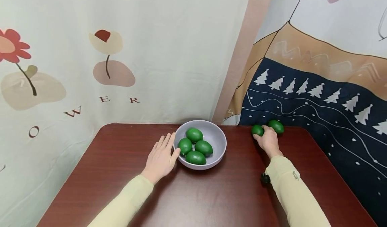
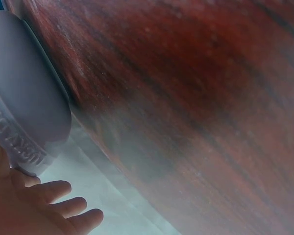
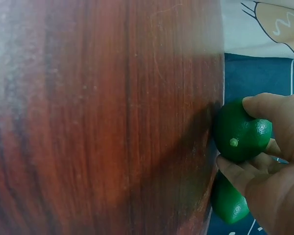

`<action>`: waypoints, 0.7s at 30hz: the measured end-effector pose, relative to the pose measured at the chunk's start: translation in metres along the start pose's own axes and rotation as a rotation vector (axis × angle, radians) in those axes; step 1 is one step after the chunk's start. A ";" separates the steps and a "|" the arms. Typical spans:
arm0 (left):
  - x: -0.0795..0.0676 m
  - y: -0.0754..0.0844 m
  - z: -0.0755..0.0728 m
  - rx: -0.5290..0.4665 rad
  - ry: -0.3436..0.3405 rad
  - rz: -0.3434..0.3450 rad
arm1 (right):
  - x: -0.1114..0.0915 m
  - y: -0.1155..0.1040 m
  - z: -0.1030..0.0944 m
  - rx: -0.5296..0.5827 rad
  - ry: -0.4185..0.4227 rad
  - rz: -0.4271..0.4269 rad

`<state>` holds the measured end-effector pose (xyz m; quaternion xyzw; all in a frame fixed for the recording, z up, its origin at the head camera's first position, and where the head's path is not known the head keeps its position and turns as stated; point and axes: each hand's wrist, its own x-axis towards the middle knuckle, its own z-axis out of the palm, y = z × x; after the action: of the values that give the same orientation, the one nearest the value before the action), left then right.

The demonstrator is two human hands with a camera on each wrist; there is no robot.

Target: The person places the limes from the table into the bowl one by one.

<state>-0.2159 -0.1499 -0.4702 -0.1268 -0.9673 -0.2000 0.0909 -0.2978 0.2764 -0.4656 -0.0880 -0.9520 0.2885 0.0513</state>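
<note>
A pale lavender bowl stands near the back edge of the table, with several green limes inside. My left hand lies against the bowl's left side, its fingers straight and pointing away from me. The left wrist view shows the bowl's outer wall with raised lettering beside the fingers. At the back right, my right hand holds one lime between thumb and fingers. A second lime lies just right of that hand, close to its fingers in the right wrist view.
The dark red-brown wooden table has its back edge against a pale curtain with flower prints. A navy cloth with white trees hangs behind the right side. A small black object sits at my right wrist.
</note>
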 end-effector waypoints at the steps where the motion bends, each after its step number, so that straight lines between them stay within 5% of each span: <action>1: 0.000 0.000 0.000 -0.002 -0.004 -0.002 | -0.001 0.000 0.000 0.003 0.003 -0.003; 21: 0.002 -0.001 0.002 -0.003 -0.014 -0.007 | -0.020 -0.003 0.002 0.009 0.039 -0.050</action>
<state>-0.2187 -0.1493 -0.4720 -0.1251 -0.9680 -0.2009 0.0831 -0.2794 0.2685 -0.4665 -0.0697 -0.9514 0.2899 0.0772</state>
